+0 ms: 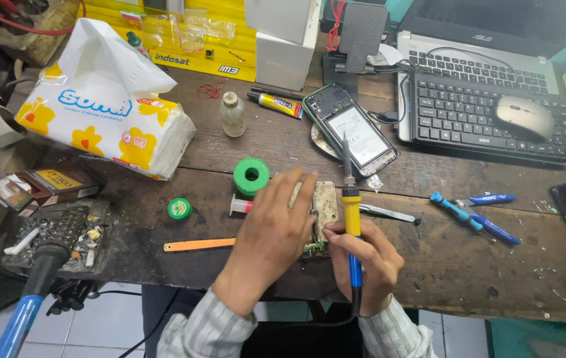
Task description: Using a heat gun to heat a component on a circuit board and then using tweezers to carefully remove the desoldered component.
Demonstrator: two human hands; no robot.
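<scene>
A small green-and-tan circuit board (324,211) is pinned flat on the dark worn wooden bench (468,265) under the spread fingers of the left hand (276,229), close to the near edge. The right hand (366,262) is closed around a yellow-and-blue-handled soldering iron (350,219), held like a pen with the shaft pointing up and away; the tip (344,142) is seen over an opened black smartphone with exposed back (352,129), though whether it is touching or just above cannot be told. Main risk is judged to be heat: the left fingertips are spread right beside the iron's shaft, so a burn would follow from a small slip. A stray tip could also mark the phone's exposed parts. The board is held by hand pressure only, so it could skid or tip off the near edge if pushed. A white plastic pack of tissues with yellow flowers (104,109) and a small clear plastic bottle of liquid (232,114) are kept on the same bench; scorching or a knocked-over spill onto electronics is possible if the iron is swung wide. The iron's cable hangs off the bench edge and could snag. A green solder spool (251,175) lies just beyond the left hand.
</scene>
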